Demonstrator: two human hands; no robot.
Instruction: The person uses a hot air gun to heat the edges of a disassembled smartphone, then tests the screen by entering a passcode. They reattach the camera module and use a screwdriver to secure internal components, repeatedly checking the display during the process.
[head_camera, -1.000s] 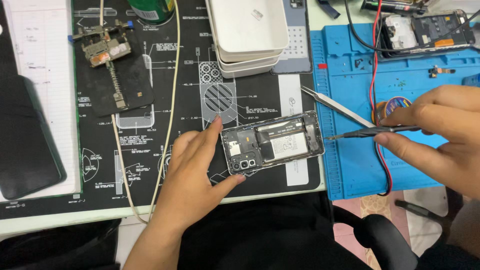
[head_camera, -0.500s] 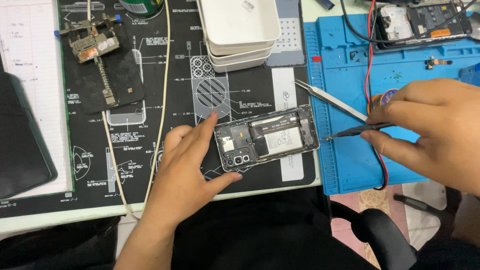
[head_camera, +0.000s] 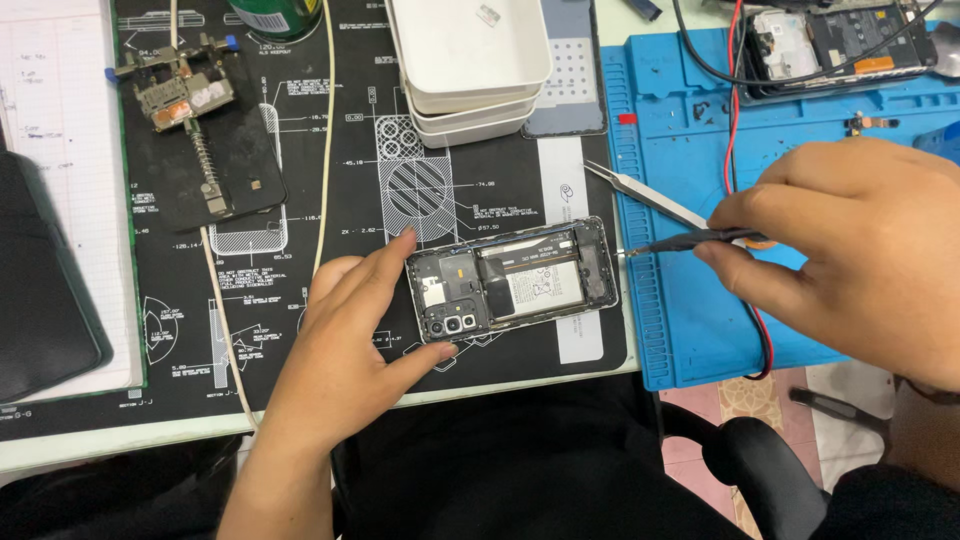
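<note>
Your right hand (head_camera: 860, 250) is clenched around a dark probe (head_camera: 690, 240), pinched between thumb and fingers, its fine tip aimed left at the right end of the opened phone (head_camera: 510, 280); whether the tip touches the frame cannot be told. A red wire (head_camera: 735, 120) runs up from under that hand across the blue mat (head_camera: 680, 330). Your left hand (head_camera: 350, 340) grasps nothing outright: it braces the phone's left end, forefinger along the upper corner and thumb beneath the lower edge by the camera cluster.

The phone lies flat, back cover off, battery and boards exposed, on the black printed mat (head_camera: 300, 250) near its right edge, just beside the blue mat. Metal tweezers (head_camera: 640, 195) lie slanted across the seam between the two mats, just above the probe. Stacked white trays (head_camera: 470, 60) stand above the phone. A board holder (head_camera: 190, 110) sits at upper left, and a second opened device (head_camera: 840, 45) rests at the top of the blue mat.
</note>
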